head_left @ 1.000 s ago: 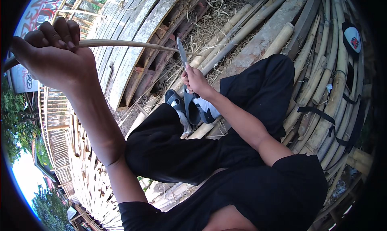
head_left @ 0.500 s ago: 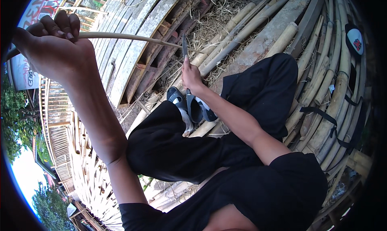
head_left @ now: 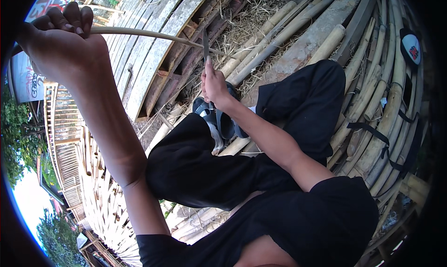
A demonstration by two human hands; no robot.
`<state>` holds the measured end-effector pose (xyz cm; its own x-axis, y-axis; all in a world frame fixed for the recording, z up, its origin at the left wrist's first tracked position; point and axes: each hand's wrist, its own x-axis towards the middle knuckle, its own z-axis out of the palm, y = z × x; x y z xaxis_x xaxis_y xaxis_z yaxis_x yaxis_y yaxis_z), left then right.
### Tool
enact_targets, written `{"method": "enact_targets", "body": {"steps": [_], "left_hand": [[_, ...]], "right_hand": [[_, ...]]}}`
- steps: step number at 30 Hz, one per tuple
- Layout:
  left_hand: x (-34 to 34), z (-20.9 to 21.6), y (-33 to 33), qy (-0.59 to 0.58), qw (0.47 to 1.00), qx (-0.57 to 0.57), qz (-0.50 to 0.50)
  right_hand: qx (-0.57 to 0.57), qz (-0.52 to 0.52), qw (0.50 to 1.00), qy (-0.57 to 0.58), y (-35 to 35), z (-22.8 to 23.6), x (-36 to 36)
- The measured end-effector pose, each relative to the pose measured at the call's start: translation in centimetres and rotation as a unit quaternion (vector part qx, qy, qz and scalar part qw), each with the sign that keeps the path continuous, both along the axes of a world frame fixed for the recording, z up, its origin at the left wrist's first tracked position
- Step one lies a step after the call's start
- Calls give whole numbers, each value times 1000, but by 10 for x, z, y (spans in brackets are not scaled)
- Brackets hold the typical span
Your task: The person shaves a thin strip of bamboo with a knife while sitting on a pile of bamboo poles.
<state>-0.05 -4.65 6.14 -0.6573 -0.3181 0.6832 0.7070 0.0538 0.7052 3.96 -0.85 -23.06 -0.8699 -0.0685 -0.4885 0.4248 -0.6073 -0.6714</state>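
Observation:
Raised at the upper left, my left hand [head_left: 67,38] is closed around a thin, bent bamboo strip [head_left: 139,32]. The strip arcs to the right, and its far part crosses the blade of a knife [head_left: 206,44]. My right hand [head_left: 216,86] grips the knife's handle, with the thumb stretched toward the blade, which points up and away from me. Blade and strip appear to touch. Below my right hand are my feet in dark sandals [head_left: 225,123]. My bent legs in black trousers [head_left: 200,169] lie between my arms.
Bamboo poles [head_left: 265,38] lie on the ground ahead, among pale shavings [head_left: 256,15]. More poles [head_left: 386,80] are stacked at the right, with a black strap [head_left: 372,129] and a black-and-white object [head_left: 410,47] on them. A wooden plank platform [head_left: 149,48] stands at the upper left.
My right hand and the knife have moved left and slightly up along the strip, toward my left hand. My left hand has risen slightly, still gripping the strip.

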Motion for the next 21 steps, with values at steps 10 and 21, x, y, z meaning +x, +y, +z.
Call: {"method": "enact_targets", "body": {"steps": [10,21], "left_hand": [[0,2,2,-6,1000,-6,6],[-8,-1,-6,6,1000,16,-22]], "right_hand": [[9,29,1000,0,13,-3,2],[-7,18,997,-77,14,-12,-13]]}}
